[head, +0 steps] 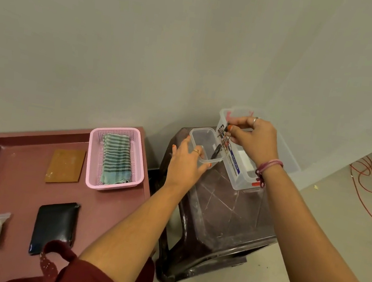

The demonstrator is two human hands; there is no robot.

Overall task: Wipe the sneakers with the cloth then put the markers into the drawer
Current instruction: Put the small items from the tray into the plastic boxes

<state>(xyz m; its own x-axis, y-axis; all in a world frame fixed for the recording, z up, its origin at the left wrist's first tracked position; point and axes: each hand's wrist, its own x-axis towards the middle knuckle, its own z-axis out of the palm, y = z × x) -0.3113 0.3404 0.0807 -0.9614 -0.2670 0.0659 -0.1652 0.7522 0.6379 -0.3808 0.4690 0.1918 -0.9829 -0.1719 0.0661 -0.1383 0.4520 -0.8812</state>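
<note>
Right hand [252, 136] pinches a bunch of markers [224, 140] over the small clear drawer [200, 143] at the stool's [223, 209] back edge; left hand [185, 162] grips the drawer's rim; cloth [116, 158] lies in the pink basket [137, 177]; risk: markers catch the rim and spill.

A single head-worn wide-angle view looks forward and steeply down from close above the person's forearms. The pink tabletop [19, 164] lies toward 8 o'clock, a dark plastic stool [221, 218] sits just right of centre, and bare wall fills the frame from 10 to 2 o'clock.
</note>
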